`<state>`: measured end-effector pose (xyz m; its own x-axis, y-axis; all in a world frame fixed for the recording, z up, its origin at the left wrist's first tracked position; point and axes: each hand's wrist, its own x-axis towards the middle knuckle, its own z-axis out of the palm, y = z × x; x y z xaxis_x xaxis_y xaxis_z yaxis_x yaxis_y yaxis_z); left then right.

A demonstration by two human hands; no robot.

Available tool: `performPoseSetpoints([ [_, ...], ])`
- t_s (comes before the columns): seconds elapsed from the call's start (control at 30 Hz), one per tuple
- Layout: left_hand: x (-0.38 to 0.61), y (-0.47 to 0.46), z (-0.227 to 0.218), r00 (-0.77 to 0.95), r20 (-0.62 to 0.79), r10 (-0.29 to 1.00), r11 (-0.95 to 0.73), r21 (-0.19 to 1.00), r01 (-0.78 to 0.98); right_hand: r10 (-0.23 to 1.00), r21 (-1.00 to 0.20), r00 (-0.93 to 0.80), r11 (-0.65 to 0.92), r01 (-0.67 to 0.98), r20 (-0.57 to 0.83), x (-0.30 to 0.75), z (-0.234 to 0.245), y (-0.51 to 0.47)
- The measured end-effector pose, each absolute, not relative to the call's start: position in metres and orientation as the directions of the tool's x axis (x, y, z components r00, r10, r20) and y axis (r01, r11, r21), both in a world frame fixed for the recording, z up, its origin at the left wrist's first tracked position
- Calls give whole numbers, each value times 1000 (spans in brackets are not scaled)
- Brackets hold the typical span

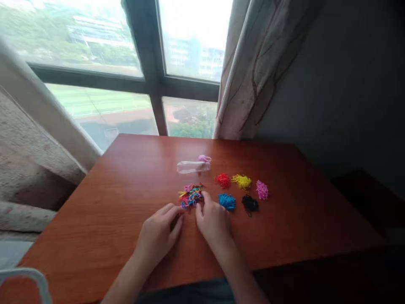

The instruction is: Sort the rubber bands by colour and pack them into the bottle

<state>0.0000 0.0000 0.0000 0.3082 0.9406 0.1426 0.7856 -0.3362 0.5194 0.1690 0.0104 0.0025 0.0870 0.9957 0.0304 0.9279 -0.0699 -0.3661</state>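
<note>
A loose pile of mixed-colour rubber bands [191, 196] lies on the table between my hands. My left hand [160, 228] is at the pile's lower left edge, its thumb and fingertips drawn close together; whatever they pinch is too small to make out. On the other side, my right hand [213, 217] touches the pile's right edge with its index finger stretched forward and the thumb apart. Close to that hand is a heap of blue rubber bands [227, 202]. Single-colour heaps of red bands [223, 180], yellow bands [242, 181], pink bands [262, 190] and black bands [250, 203] lie farther right.
Behind the mixed pile, a clear plastic container [193, 167] lies on the brown wooden table [126, 177], with a pink looped piece [205, 158] beside it. A window [155, 84] and curtains [245, 80] border the far edge. A pale curved bar [39, 276] shows at lower left.
</note>
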Motion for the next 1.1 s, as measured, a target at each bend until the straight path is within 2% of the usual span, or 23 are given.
performPoseSetpoints([
  [0.17,3,-2,0,302,136,943,-328,511,794,993,-476,81,-30,879,86,172,-4,0],
  [0.5,3,-1,1,304,137,943,-330,517,790,977,-577,68,61,815,200,176,-15,-5],
  [1.1,3,1,1,321,133,938,-341,524,780,969,-717,14,172,676,246,183,-15,-16],
])
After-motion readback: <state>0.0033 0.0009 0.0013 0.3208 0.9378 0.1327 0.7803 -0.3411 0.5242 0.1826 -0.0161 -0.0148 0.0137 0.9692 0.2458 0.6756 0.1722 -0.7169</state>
